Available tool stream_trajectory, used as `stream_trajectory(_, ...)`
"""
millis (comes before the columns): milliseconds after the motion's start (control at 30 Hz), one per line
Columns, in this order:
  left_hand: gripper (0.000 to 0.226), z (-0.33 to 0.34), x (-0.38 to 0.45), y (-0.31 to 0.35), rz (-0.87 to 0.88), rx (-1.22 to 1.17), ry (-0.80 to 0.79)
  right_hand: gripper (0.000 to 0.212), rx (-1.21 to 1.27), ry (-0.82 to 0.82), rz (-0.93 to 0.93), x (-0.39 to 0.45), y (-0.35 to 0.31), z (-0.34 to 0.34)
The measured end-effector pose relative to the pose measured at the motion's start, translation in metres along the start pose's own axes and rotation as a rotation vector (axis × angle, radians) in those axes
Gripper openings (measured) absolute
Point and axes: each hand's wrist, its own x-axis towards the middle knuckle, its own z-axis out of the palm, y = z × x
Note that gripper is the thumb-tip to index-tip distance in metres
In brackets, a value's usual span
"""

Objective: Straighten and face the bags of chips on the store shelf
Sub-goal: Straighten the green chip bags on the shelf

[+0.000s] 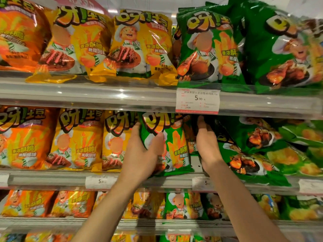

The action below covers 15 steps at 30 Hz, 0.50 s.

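**Both hands at the green bags on the middle shelf**

From the head camera we looked at store shelves packed with chip bags. On the middle shelf (52, 179) our left hand (141, 154) gripped an upright green bag (176, 145), thumb curled over its front and fingers wrapped round its left edge. That bag stood facing us, just right of a yellow bag (115, 142), with its lower edge near the shelf lip.

Our right hand (208, 145) reached into the gap right of the held bag, fingers fairly straight and pointing toward the far back of the shelf. Its fingertips lay against dark packaging there; we could not tell whether they pinched anything. Just right of this hand a tilted green bag (244, 154) leaned over, its print turned sideways, and more green bags (297, 151) lay slumped at the far right.

To the left on the same shelf an orange bag (22, 137) and another yellow bag (76, 140) stood upright and faced forward.

On the upper shelf (104, 95) orange, yellow and green bags stood in a row, and a price tag (197, 100) reading 5.90 hung on its edge above our right hand. The lower shelf (157, 224) held smaller bags, partly hidden by our forearms.
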Motion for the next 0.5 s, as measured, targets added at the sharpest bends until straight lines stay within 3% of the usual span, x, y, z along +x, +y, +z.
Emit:
stream_trajectory(67,0.061,0.018,0.007,-0.003,-0.039,-0.050,-0.004,0.070,-0.076,0.018,0.008,-0.006,-0.003,-0.004)
stream_trajectory(100,0.054,0.027,0.009,-0.002,-0.053,-0.064,-0.015,0.071,-0.114,0.029,-0.012,-0.009,-0.005,-0.005)
stream_trajectory(200,0.075,0.049,0.014,-0.008,-0.055,-0.101,-0.033,0.064,-0.176,0.004,-0.055,-0.014,0.003,-0.007)
stream_trajectory(333,0.051,0.061,0.016,-0.012,-0.050,-0.136,-0.002,0.088,-0.152,-0.006,-0.076,-0.024,0.016,0.003)
stream_trajectory(500,0.082,0.065,0.029,-0.015,0.033,-0.064,0.050,0.057,-0.153,0.017,-0.159,-0.021,0.016,0.008)
